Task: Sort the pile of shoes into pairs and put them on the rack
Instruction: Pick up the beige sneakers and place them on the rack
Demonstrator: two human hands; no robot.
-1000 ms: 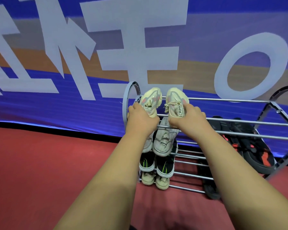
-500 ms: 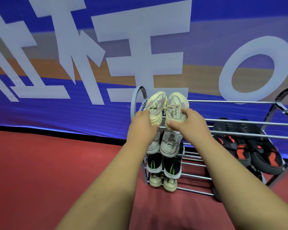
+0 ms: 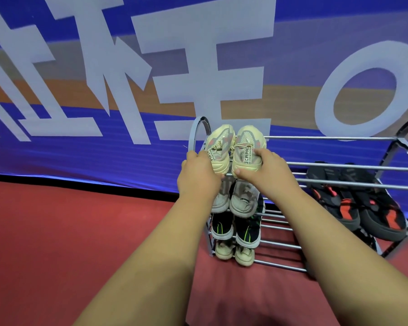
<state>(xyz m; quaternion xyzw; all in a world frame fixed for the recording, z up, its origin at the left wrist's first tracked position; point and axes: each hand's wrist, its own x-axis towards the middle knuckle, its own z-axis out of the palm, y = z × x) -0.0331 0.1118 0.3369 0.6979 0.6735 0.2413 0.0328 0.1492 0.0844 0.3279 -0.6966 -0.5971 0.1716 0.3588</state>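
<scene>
A metal shoe rack (image 3: 327, 138) with several tiers of bars stands against the wall. On the left end of its top tier sit two cream sneakers side by side, toes toward the wall. My left hand (image 3: 198, 177) grips the heel of the left cream sneaker (image 3: 220, 143). Beside it, my right hand (image 3: 264, 169) grips the heel of the right cream sneaker (image 3: 247, 147). Below them sit a grey pair (image 3: 242, 200), a black pair with green stripes (image 3: 245, 231) and a beige pair (image 3: 244, 255), one tier each.
A black and red pair (image 3: 360, 198) rests on a lower tier at the right end. A blue, orange and white banner (image 3: 127, 90) covers the wall behind the rack. Red floor (image 3: 68, 231) spreads to the left and in front.
The two cream sneakers have come closer together and settled on the top bars. My hands slid back toward their heels.
</scene>
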